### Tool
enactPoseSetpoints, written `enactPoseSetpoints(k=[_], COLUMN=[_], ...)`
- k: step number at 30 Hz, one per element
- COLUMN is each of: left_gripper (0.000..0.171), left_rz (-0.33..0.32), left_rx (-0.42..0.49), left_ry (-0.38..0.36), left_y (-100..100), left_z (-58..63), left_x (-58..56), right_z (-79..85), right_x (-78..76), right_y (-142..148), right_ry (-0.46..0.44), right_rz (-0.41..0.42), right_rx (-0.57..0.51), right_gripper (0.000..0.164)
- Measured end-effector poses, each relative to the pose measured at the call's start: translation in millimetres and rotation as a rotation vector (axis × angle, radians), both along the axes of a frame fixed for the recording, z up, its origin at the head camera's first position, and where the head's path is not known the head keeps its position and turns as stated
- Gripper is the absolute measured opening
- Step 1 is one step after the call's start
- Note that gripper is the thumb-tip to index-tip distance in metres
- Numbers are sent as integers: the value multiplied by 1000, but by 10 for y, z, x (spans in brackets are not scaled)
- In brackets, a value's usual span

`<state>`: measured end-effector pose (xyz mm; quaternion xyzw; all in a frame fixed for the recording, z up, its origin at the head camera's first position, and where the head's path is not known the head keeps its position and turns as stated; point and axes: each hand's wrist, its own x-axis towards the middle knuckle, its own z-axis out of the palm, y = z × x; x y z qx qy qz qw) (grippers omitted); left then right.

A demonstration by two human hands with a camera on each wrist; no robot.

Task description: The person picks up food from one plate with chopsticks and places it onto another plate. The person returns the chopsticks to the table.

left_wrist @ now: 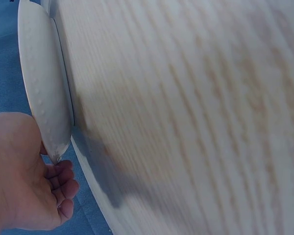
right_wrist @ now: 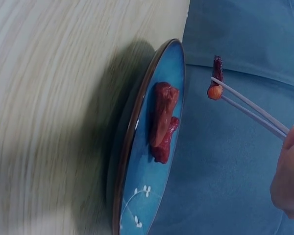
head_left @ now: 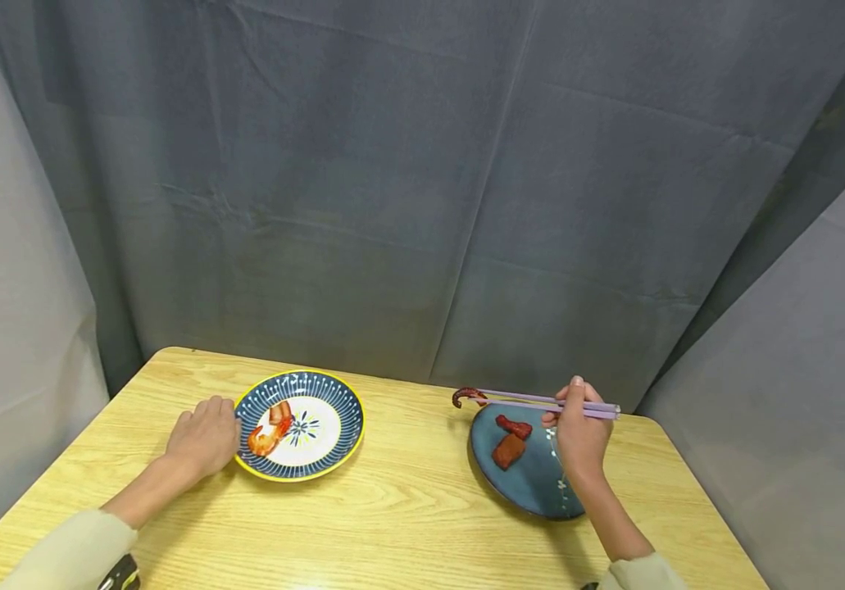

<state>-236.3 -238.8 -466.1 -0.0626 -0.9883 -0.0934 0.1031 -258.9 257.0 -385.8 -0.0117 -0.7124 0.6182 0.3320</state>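
Observation:
My left hand (head_left: 204,440) grips the left rim of a white plate (head_left: 351,422) with a blue patterned border and yellow edge. On that plate lie an orange shrimp (head_left: 263,443) and a striped reddish piece (head_left: 279,413). In the right wrist view, my right hand (right_wrist: 289,178) holds pale purple chopsticks (head_left: 602,409). Their tips pinch a dark red curled piece of food (right_wrist: 217,73), raised above the far left edge of a dark blue plate (head_left: 540,487). A brown chunk (head_left: 508,451) and a red knobbly piece (head_left: 514,427) touch each other on this blue plate.
Both plates stand on a light wooden table (head_left: 407,500), with bare wood between them. A grey curtain (head_left: 333,205) hangs behind the table, and paler cloth (head_left: 9,246) hangs at the sides.

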Motion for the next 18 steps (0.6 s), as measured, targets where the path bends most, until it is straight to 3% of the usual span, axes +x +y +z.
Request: enactPoseSetpoints(k=[7, 18], left_gripper=[19, 20], left_rz=[-2, 7], left_rx=[-1, 1], left_ry=[-1, -7], left_y=[-4, 1], left_z=[11, 2], left_x=[-8, 1], right_z=[185, 192], right_x=[170, 212], right_y=[-23, 100], right_ry=[1, 2], right_rz=[4, -1], right_rx=[22, -10], right_gripper=[42, 40])
